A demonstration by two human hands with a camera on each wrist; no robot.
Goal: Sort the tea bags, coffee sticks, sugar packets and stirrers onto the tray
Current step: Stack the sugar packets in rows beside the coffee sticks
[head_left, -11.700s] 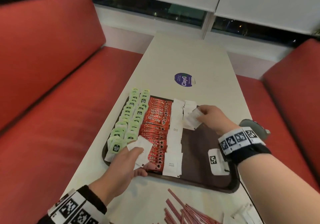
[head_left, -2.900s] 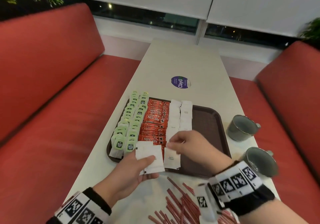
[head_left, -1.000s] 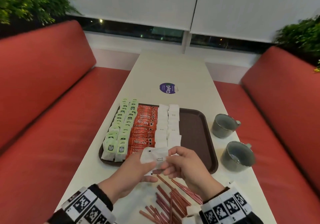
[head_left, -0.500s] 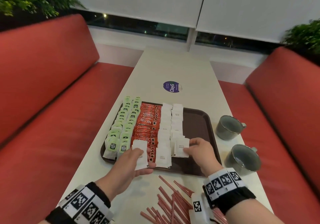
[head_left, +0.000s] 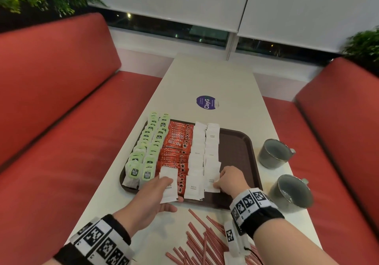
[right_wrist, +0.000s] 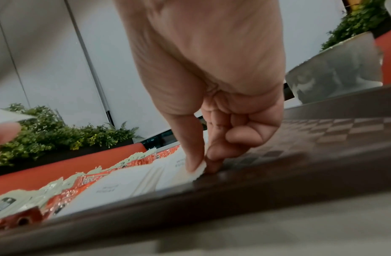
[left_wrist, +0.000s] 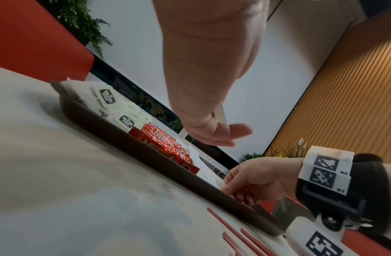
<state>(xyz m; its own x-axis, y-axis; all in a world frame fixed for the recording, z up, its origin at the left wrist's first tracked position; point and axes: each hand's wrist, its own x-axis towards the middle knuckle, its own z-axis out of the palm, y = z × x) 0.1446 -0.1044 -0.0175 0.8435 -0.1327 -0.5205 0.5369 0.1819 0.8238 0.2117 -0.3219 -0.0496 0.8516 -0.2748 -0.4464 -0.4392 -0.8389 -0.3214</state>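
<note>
From the head view, the right hand (head_left: 228,179) pinches a white sugar packet (head_left: 212,179) down at the tray's (head_left: 249,141) near edge, closing the second sugar column; the left hand (head_left: 152,198) holds a spare packet (head_left: 168,184) by thumb and fingers over the coffee sticks (head_left: 177,143). Tea bags (head_left: 147,150) fill the tray's left side, and stirrers (head_left: 202,239) wait on the table's near edge. The left wrist view shows the right hand's fingers (left_wrist: 230,188) curled at the tray rim. The right wrist view shows thumb and forefinger nipping the packet's corner (right_wrist: 199,170) — best to lay it flat, square with its neighbour, then let go cleanly.
</note>
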